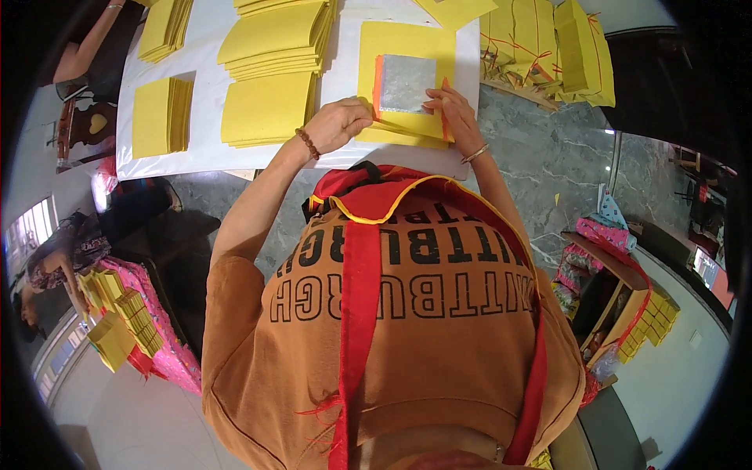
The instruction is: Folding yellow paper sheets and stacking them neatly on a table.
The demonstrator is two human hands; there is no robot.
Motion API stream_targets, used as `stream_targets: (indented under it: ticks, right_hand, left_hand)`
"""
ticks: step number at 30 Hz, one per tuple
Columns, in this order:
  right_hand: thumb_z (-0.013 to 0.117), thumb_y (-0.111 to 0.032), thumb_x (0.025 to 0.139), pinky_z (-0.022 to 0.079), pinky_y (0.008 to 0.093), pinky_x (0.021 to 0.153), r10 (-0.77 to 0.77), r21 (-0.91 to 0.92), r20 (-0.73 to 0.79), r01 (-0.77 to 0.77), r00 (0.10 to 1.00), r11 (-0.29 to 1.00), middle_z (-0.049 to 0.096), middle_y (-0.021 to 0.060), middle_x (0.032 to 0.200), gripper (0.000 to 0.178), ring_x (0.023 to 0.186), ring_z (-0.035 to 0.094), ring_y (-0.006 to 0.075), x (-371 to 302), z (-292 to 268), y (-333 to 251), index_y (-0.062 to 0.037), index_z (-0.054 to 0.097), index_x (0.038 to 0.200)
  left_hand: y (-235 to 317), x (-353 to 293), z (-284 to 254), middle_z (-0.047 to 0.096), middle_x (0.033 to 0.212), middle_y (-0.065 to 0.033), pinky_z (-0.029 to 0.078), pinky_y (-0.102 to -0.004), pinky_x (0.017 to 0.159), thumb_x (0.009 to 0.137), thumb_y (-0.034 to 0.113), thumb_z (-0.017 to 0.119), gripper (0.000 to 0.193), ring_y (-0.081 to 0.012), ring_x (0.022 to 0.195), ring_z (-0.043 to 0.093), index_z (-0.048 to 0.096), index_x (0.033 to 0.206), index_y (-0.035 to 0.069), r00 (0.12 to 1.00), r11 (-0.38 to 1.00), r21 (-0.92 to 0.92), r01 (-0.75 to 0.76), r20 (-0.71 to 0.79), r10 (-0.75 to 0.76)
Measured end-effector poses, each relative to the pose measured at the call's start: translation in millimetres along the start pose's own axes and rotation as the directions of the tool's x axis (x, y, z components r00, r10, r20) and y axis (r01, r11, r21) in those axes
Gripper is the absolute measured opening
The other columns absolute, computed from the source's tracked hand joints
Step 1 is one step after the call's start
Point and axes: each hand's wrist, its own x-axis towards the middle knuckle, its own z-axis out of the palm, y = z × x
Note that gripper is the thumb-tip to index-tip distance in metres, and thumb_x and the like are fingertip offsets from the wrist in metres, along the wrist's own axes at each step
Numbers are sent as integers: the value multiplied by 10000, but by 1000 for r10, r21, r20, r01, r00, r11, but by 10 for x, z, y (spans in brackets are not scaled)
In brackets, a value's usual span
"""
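On the white-covered table lies a yellow paper sheet (403,39) bearing a silver foil square (407,83) with orange strips along its left and right sides. My left hand (345,124), with a beaded bracelet on the wrist, is closed at the sheet's near left corner, pinching its edge. At the right side, my right hand (457,110) has bent fingers over the paper's edge, with fingertips touching the foil. Its thumb is partly hidden. The sheet's near edge looks slightly raised between both hands.
Stacks of folded yellow paper (270,108) stand left of the sheet, with a smaller stack (160,117) farther left. Yellow bundles tied with red string (521,35) sit beyond the table's right edge. Another person's arm (86,47) shows at the far left.
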Motion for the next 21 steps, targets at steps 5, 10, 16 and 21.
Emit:
stream_targets:
  ticks: [5,10,16,21]
  right_hand:
    - [252,-326,954,237,358,1038,-27,64,-10,27,1000,998,565,59,1172,465,1227,373,258,-8,3,9,-91,654,956]
    - [254,-361,933,239,360,1041,-93,119,3,92,996,989,564,71,1175,471,1235,370,271,11,-22,60,-95,641,983]
    - [537,-325,819,248,372,1042,20,108,-24,-17,1000,994,570,62,1166,297,1246,367,278,-13,10,-3,-105,637,992]
    - [728,-155,675,285,386,1025,-55,35,0,55,999,998,576,42,1154,295,1250,369,279,-14,-33,-4,-121,644,956]
  left_hand:
    - [-25,3,-13,570,842,-152,445,-380,698,834,92,516,127,-327,785,549,557,844,-28,999,999,-29,36,-5,-37]
    - [-5,14,-25,560,816,-165,433,-395,668,845,106,500,133,-341,747,540,534,829,-21,996,996,-59,73,-40,-76]
    - [-37,41,10,553,751,-184,427,-402,648,862,159,486,167,-356,710,540,530,850,-2,968,971,-115,211,-113,-224]
    - [30,7,30,561,751,-184,427,-404,622,869,160,478,175,-352,689,545,529,847,-6,967,973,-126,192,-144,-209]
